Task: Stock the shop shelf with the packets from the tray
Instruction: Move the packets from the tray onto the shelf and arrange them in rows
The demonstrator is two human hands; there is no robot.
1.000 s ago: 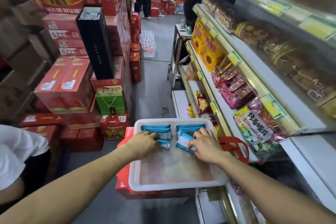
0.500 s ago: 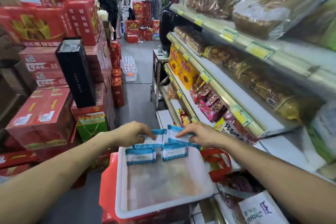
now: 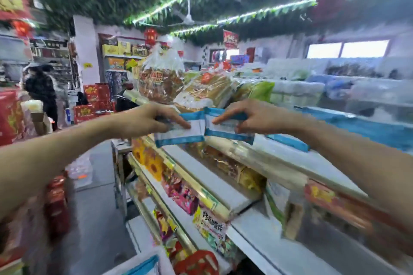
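Two blue-and-white packets are held up in front of the shelving, one in each hand. The left packet (image 3: 180,129) is pinched by the fingers (image 3: 176,119) of the left hand (image 3: 143,120), and the right packet (image 3: 228,127) is pinched along its upper edge by the fingers (image 3: 225,116) of the right hand (image 3: 252,116). Both packets are carried with their long axes roughly level, running left to right, and their inner ends are touching or nearly so; motion blur prevents a firmer reading. The printed white faces are turned towards the camera.

The top shelf (image 3: 324,161) lies just beyond and slightly below the packets, to the right. More blue packets (image 3: 288,142) appear already laid there, beside the right forearm. The right hand is judged nearer to that spot, so its packet would probably be set down first, long axis along the shelf edge. The white tray (image 3: 134,261) is glimpsed at the bottom edge, with a blue packet (image 3: 145,267) inside it, so the stocking is judged unfinished.
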